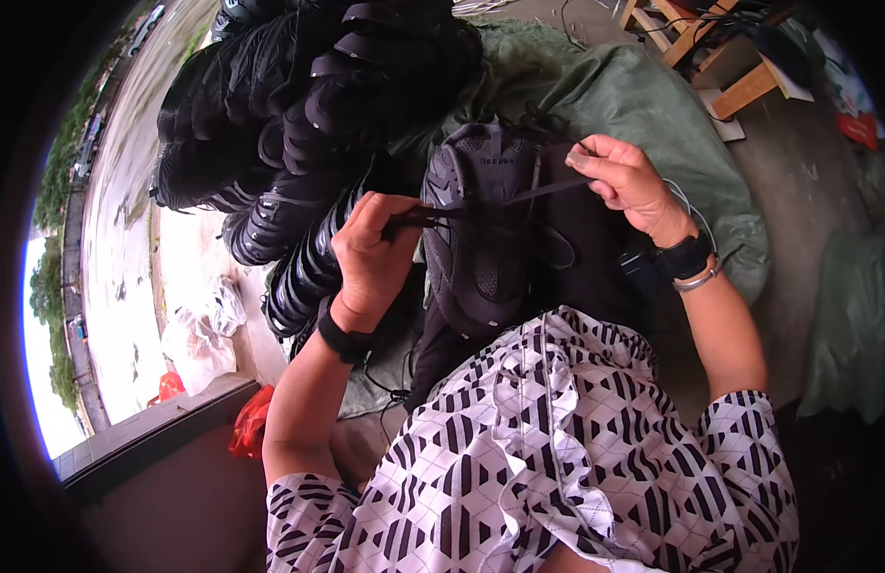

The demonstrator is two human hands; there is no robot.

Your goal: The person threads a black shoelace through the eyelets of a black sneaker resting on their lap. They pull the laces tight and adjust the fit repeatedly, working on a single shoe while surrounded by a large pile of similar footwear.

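Note:
A black shoe (pixel 490 294) lies across my dark-trousered lap, its toe end pointing toward my body. Pinched between the thumb and fingers of my right hand (pixel 635 186) is one end of a dark shoelace (pixel 549 189), drawn taut to the right above the shoe. My left hand (pixel 373 256), at the shoe's left side, is closed on dark lace strands that run back over the shoe. A thin loop of lace hangs at the shoe's right side. Where the strands cross over the tongue is too dark to make out.
Many black shoes (pixel 280 124) are piled at the far left. A green sheet or sack (pixel 643 105) spreads behind my lap. Wooden framing (pixel 748 91) stands at the far right. Clear plastic (pixel 202 334) and a red bag (pixel 252 420) lie near the ledge on the left.

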